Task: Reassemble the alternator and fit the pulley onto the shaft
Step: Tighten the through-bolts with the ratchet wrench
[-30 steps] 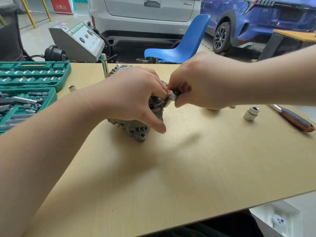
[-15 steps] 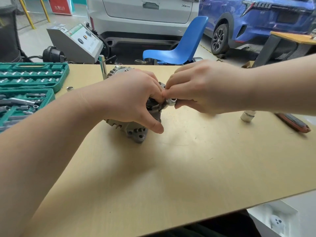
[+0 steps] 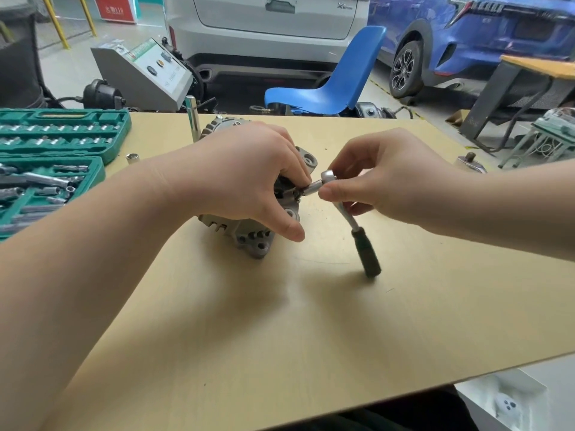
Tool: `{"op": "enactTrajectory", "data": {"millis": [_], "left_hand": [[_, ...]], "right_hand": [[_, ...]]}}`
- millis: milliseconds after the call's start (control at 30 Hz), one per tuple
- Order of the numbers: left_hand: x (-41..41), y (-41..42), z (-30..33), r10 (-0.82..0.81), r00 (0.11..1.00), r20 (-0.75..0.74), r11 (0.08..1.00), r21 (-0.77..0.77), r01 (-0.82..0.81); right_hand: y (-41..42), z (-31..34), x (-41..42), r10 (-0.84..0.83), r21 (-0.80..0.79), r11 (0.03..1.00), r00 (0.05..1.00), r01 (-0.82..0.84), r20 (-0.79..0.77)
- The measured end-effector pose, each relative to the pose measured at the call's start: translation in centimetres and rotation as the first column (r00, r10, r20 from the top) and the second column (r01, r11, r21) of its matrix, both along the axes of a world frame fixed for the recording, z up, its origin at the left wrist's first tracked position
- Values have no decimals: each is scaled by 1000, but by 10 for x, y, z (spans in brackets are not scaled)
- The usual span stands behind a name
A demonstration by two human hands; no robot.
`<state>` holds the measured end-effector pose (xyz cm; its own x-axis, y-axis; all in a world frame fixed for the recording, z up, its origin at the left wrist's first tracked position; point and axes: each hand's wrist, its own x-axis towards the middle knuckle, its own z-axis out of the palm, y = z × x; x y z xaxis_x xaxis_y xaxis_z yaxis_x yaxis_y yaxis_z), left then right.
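the alternator (image 3: pixel 249 231) lies on the tan table (image 3: pixel 311 321), housing halves looking joined. the left hand (image 3: pixel 242 181) curls its fingers over the alternator, gripping it. just right of the alternator, the right hand (image 3: pixel 382 185) pinches the head of a ratchet (image 3: pixel 329 181) whose socket meets a fastener there. i judge tightening is under way; no pulley is visible. left of the alternator sits a green socket case (image 3: pixel 62 132); beyond it, a blue chair (image 3: pixel 336 85) and parked cars.

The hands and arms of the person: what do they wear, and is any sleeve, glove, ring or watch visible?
Both the left hand and the right hand are bare, with no gloves. No ring or watch shows. Both forearms are uncovered to the frame edge; no sleeve is visible. The fingers have short nails.
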<state>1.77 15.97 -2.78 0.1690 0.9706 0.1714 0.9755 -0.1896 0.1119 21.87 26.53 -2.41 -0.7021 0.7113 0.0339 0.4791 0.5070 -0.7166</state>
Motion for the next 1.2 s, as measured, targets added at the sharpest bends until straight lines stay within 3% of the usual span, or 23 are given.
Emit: {"op": "enactTrajectory", "data": {"millis": [100,200,300,367,400,433,500,600,700,867,1000,1200], "left_hand": [[-1,0,-1,-11,1000,22,1000,12,10],[-2,1,-2,-9,999,33,1000,16,9],[-3,0,-1,-19,999,50,1000,10,18],[-2,-1,0,-54,996,72,999,4,54],[-1,-2,1,-73,994,78,997,4,73],[-1,-2,1,-85,993,77,996,6,85],[-1,-3,2,-83,995,60,997,6,83],[0,-2,1,-54,998,29,998,16,53],[-1,-2,0,-49,999,-9,998,36,49],[-1,-2,1,-28,999,-28,999,16,28],[4,-1,-1,1,1000,24,997,78,-2],[5,5,-1,-17,997,72,997,78,12]], "right_hand": [[-2,-1,5,86,299,949,995,-99,53],[-1,-2,7,270,548,799,962,-249,44],[5,5,3,469,766,481,864,-425,185],[9,8,1,548,813,231,762,-534,345],[10,6,1,564,810,134,716,-570,411],[9,3,1,570,807,99,698,-583,434],[8,-2,1,577,821,195,740,-537,347],[8,-3,1,526,785,461,840,-413,133],[4,-2,0,404,655,692,915,-305,-1],[-2,-15,0,176,365,925,969,-104,-171],[-16,-47,-1,29,102,995,882,21,-471],[-24,-72,-5,-38,-59,998,793,3,-607]]}}
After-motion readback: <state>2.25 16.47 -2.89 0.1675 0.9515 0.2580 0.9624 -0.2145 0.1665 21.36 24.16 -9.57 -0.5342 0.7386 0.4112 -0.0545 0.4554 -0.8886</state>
